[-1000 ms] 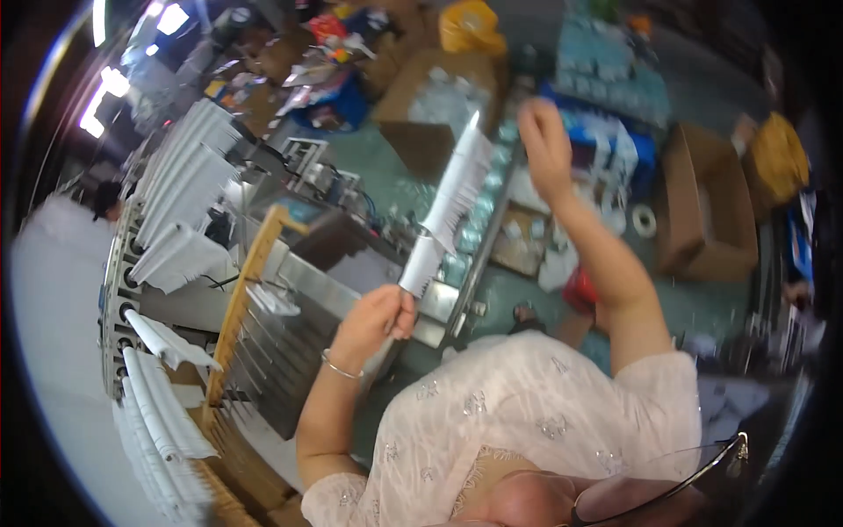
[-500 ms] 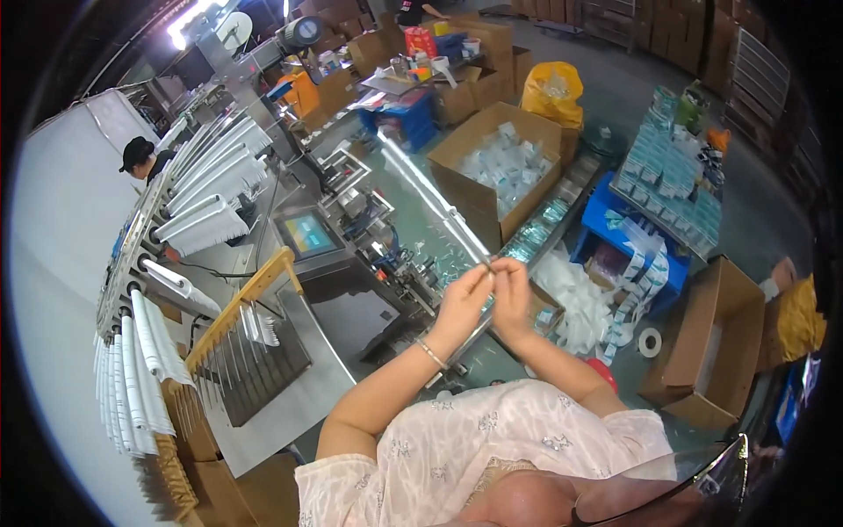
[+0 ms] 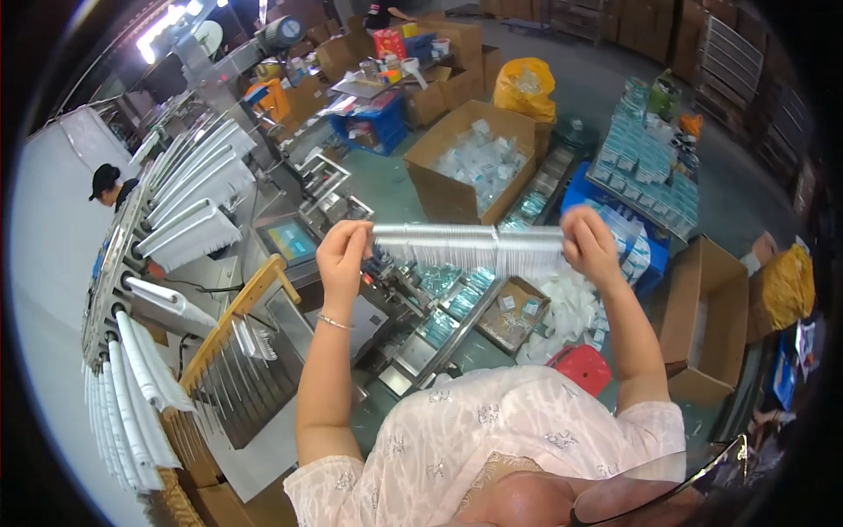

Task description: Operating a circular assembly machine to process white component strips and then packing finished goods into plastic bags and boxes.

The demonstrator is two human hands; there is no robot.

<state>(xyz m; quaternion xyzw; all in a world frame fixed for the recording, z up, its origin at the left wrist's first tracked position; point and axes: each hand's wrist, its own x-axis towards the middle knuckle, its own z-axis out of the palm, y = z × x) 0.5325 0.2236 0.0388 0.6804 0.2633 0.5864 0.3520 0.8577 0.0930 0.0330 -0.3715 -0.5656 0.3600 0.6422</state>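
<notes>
A long rod strung with thin silvery strips (image 3: 465, 246) stretches level in front of my chest, the strips hanging from it like a fringe. My left hand (image 3: 344, 246) is closed on its left end, fingers pinched together. At the other end my right hand (image 3: 590, 244) is closed round the rod, its top slightly blurred by motion. Below the fringe runs a metal conveyor track (image 3: 430, 338) carrying teal-and-clear packets. On the left, a wooden-handled rack (image 3: 233, 321) has several thin rods, some with white pieces on them.
Rolls of white strips hang on a machine rail (image 3: 132, 255) at left, near a touch screen (image 3: 290, 239). Ahead stands a carton (image 3: 439, 180) of clear packets. To the right are a blue crate (image 3: 575, 189), stacked teal packets (image 3: 645, 162), an open carton (image 3: 716, 316) and a red stool (image 3: 584, 369).
My hands were together near the rod's lower end, the rod slanting away up-left. They have moved apart, and the rod now lies level between them with its fringe hanging down.
</notes>
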